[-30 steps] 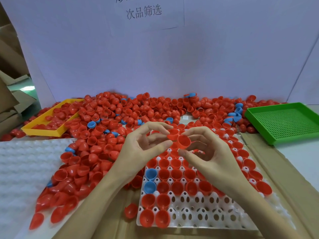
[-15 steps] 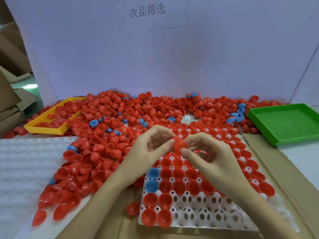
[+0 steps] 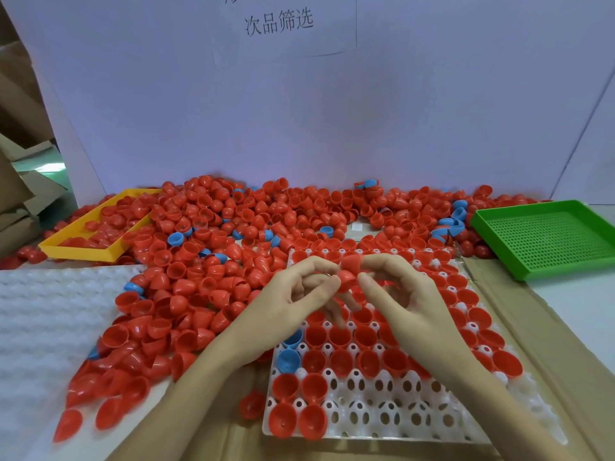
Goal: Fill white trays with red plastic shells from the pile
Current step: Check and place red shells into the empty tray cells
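Both hands pinched nested red shells (image 3: 347, 272) between curled fingertips: left hand (image 3: 293, 294), right hand (image 3: 404, 294). Step in hand, apparently: separating them. The next move called for seating one in an empty cell of the white tray (image 3: 382, 417) below the fingers.

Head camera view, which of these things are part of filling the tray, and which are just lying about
In the job: left hand and right hand, both pinching red shells; white tray; pile of red shells.

Lying about: green tray; yellow tray; blue shells; paper sign; cardboard.
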Tool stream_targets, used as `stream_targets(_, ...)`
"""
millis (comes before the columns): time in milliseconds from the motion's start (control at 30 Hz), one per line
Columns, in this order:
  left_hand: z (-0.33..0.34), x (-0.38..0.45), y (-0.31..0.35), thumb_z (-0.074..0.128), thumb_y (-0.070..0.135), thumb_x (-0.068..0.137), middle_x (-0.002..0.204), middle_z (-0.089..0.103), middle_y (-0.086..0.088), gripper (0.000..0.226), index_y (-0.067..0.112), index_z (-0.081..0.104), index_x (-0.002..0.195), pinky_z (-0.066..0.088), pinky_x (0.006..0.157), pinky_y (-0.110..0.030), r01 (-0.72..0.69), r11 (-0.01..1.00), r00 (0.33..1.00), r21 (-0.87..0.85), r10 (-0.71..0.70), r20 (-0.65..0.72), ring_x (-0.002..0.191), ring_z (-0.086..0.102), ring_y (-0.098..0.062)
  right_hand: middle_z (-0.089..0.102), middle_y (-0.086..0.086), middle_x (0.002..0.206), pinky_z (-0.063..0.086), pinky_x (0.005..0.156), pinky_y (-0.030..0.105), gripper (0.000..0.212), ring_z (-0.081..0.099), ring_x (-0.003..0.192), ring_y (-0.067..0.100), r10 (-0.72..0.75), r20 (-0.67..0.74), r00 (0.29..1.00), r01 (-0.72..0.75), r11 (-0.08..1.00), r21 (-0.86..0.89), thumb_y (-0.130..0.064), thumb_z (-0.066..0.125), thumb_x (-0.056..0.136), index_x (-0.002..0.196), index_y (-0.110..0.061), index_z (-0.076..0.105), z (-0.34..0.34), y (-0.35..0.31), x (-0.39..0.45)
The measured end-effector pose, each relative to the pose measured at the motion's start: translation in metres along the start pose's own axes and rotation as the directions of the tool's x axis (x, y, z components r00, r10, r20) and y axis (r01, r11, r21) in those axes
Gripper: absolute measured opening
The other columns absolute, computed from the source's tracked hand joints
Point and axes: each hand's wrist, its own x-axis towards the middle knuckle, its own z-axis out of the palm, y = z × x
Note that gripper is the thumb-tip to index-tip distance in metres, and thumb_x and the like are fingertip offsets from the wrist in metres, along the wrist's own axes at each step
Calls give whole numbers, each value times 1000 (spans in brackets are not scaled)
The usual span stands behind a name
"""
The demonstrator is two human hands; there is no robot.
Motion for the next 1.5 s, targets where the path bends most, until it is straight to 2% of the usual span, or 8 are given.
stream_targets(200,-4,0,-1,50,35,111,106,78,-9,27,17,65,126,56,93,-29,32,999,999,19,-32,14,93,76,-30,77,-13,104,59,87,22,17,74,102,11,-47,-6,999,47,998,-35,-15,71,98,112,-25,76,-1,3,2)
stream_targets(400,4,0,-6,55,42,107,91,78,1,25,23,72,106,60,82,-34,-21,962,991,271,55,-120,78,73,-17,75,-14,111,61,88,29,13,74,102,8,-64,-26,998,60,987,-152,-17,69,99,110,-20,75,0,8,1)
stream_targets(500,5,1,-9,60,41,104,92,74,4,21,27,62,120,56,75,-25,-53,960,975,275,109,-193,76,73,-16,74,-14,109,61,85,27,10,74,101,10,-70,39,997,75,985,-158,-16,70,98,105,-22,75,-3,7,2)
stream_targets(833,-12,-1,-11,70,29,101,94,79,-4,12,23,71,112,60,82,-29,-29,968,999,250,38,-31,85,77,-22,75,-11,100,60,81,27,7,74,98,16,-38,227,973,73,987,-146,-26,74,96,102,-28,75,-6,8,4)
stream_targets(933,-18,0,-8,60,37,106,84,77,-11,22,19,69,117,61,73,-35,-47,984,998,173,53,-30,68,74,-29,78,-6,97,62,80,32,5,75,93,19,-7,347,938,43,994,-98,-28,77,94,99,-26,78,-14,1,5)
stream_targets(1033,-27,4,-12,46,36,111,74,73,-14,32,15,70,111,59,66,-37,-40,985,975,166,75,-210,57,68,-32,78,-6,102,62,85,39,9,75,99,21,26,534,845,31,995,-98,-31,80,92,97,-24,80,-18,-6,3)
stream_targets(1233,-44,6,-31,47,36,110,65,71,-11,41,12,74,90,57,61,-29,69,969,931,237,22,-363,51,64,-27,74,-15,115,52,95,22,13,68,115,8,90,738,669,54,984,-169,-39,85,87,92,-27,82,-21,-14,-3)
stream_targets(1500,-44,7,-38,48,39,110,66,71,-10,41,16,75,89,56,61,-27,54,961,942,270,41,-334,51,64,-25,68,-19,121,54,101,35,14,64,119,6,102,739,666,101,969,-226,-42,85,86,97,-34,80,-22,-13,-4)
